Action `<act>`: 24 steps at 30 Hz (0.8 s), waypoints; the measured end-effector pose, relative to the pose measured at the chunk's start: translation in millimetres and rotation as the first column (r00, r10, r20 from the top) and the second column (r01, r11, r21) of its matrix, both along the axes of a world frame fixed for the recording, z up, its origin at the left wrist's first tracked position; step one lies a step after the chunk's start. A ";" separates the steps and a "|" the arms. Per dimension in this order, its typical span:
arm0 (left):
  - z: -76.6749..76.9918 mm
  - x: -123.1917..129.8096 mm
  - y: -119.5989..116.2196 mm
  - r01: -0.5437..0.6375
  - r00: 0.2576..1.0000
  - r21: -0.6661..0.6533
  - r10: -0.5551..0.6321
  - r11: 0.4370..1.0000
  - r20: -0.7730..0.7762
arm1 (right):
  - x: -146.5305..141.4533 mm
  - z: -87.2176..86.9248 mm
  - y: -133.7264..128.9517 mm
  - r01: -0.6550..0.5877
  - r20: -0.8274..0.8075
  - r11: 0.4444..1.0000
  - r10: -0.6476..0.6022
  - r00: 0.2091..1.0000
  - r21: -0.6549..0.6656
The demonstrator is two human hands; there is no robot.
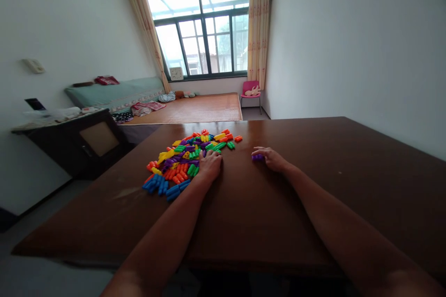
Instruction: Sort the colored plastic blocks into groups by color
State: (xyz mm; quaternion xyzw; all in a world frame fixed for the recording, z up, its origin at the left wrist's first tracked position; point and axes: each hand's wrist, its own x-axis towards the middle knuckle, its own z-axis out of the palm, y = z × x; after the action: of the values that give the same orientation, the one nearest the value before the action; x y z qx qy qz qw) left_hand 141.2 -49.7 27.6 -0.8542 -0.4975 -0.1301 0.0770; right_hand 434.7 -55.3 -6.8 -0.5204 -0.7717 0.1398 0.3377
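Observation:
My left hand (pixel 210 165) rests at the right side of a heap of plastic building pieces (pixel 179 148), its fingers apart and reaching down among them. Purple and green pieces show by its fingertips; no piece is plainly gripped. Apart from the heap, on the right, my right hand (pixel 273 158) lies low over the table with its fingers stretched leftward. Under those fingers sits a small group of purple pieces (pixel 257 157), partly covered by the hand. The heap mixes short ribbed pieces in orange, yellow, green, purple and blue.
The brown table (pixel 244 213) spans the foreground. Blue pieces (pixel 156 184) lie at the heap's near edge. Beyond the table are a bed (pixel 205 106), a pink chair (pixel 250 87) with a soft toy, and a window. A dark cabinet (pixel 76 141) stands on the left.

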 end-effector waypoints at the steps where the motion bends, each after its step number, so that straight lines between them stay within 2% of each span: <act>1: -0.3 1.1 -0.9 0.022 0.999 0.024 -0.023 0.999 0.025 | -1.2 -0.6 0.3 0.035 0.000 0.999 -0.035 0.999 0.013; 5: -5.9 15.1 -9.3 0.189 0.974 0.043 -0.193 0.981 0.115 | -8.7 -3.4 -2.0 0.099 0.030 0.994 -0.100 0.995 0.043; 8: -14.7 28.3 -16.8 0.357 0.930 -0.061 -0.348 0.932 0.114 | -15.4 -8.8 -4.2 0.047 0.078 0.995 -0.054 0.995 0.090; 10: -20.0 33.5 -19.3 0.410 0.911 -0.133 -0.399 0.902 0.102 | -17.9 -12.9 -4.3 -0.023 0.088 0.992 0.012 0.996 0.123; 14: -24.6 35.0 -17.2 0.388 0.921 -0.180 -0.373 0.904 0.115 | -17.8 -16.2 -3.4 -0.087 0.088 0.985 0.074 0.993 0.150; 20: -25.5 34.9 -10.5 0.270 0.959 -0.162 -0.249 0.949 0.138 | -14.2 -12.4 -5.8 -0.045 0.167 0.985 0.017 0.986 0.164; 24: -25.3 32.5 -7.8 0.205 0.972 -0.110 -0.190 0.972 0.136 | -10.2 -16.2 -2.7 -0.017 0.203 0.985 -0.019 0.979 0.174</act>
State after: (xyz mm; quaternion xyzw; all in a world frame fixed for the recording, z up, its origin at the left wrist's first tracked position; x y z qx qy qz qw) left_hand 173.7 -57.5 2.2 -0.8929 -0.4208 -0.1590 -0.0205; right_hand 424.5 -58.0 -22.9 -0.5008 -0.8113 0.0175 0.3012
